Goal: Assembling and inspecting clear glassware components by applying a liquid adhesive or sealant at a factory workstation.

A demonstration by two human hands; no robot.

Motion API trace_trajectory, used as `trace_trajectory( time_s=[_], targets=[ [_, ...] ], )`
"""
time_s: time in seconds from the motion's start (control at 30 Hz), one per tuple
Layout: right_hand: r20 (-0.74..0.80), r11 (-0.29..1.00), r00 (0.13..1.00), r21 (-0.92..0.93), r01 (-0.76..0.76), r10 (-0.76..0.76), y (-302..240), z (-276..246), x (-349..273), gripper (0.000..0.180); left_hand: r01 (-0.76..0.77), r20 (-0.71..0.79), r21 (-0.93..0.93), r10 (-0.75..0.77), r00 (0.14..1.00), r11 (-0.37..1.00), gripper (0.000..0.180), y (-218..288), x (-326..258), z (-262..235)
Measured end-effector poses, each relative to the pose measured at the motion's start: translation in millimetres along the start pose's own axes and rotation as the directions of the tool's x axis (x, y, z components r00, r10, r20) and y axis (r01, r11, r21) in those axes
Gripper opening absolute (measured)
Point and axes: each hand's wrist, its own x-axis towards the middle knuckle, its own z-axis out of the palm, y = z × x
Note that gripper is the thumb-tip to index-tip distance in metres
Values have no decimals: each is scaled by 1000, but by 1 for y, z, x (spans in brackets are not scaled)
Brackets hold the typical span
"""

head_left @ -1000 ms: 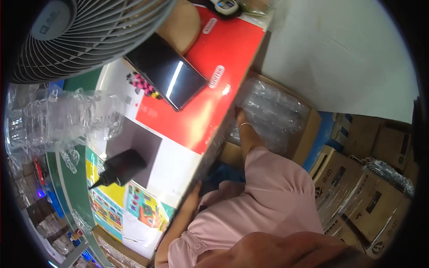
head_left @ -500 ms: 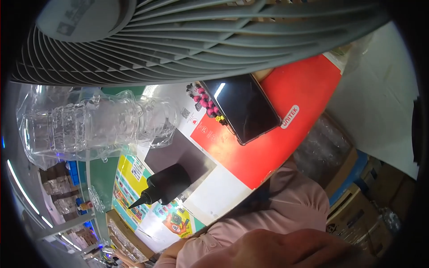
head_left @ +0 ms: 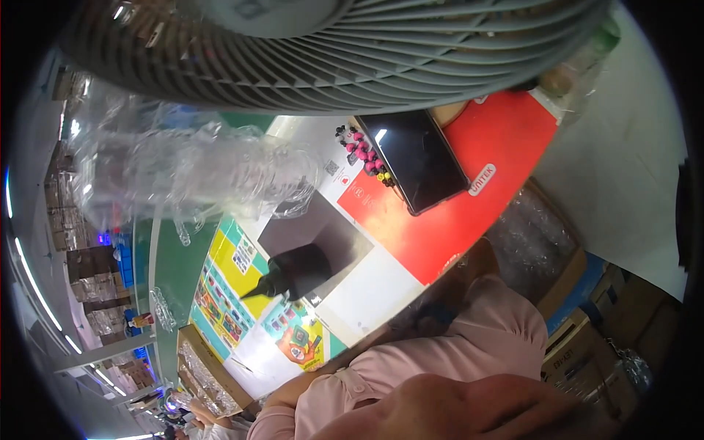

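We see the right hand (head_left: 475, 258) only as a patch of wrist and back of hand at the end of a pink sleeve (head_left: 506, 330). It is pushed in under the near edge of the table (head_left: 381, 334), and the fingers themselves are hidden, so we cannot tell whether they are spread, pressed together or pinching anything. Just to the right of where those fingers would be stands an open cardboard box (head_left: 568, 282) lined with crinkled clear plastic bags (head_left: 532, 238); the hand is close beside its near wall, and we cannot tell whether it touches. Above the hand lies a red and white printed sheet (head_left: 484, 213), and on it, further up, a black tablet (head_left: 419, 158) lies flat with its screen dark. Well to the left of the hand a small black plug-shaped block (head_left: 297, 270) sits on a dark grey square (head_left: 330, 227), and beyond that lies a yellow and green picture sheet (head_left: 224, 282). A heap of clear plastic trays (head_left: 183, 172) lies further left again. A grey fan guard (head_left: 330, 51) fills the top of the view (very near the camera). The left hand we cannot make out; only a pink cuff (head_left: 330, 389) lies along the table's near edge. Brown cartons (head_left: 587, 345) are stacked below and to the right of the right hand.
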Motion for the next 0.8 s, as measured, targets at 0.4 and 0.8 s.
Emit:
trace_trajectory(
  time_s=[0.4, 0.8],
  targets=[
    [265, -744, 957, 662, -93, 116, 8, -118, -200, 37, -601, -39, 2, 601, 798, 799, 64, 24, -107, -41],
    [49, 42, 703, 999, -27, -709, -133, -326, -407, 32, -911, -953, 112, 301, 15, 397, 86, -30, -303, -155]
  ],
)
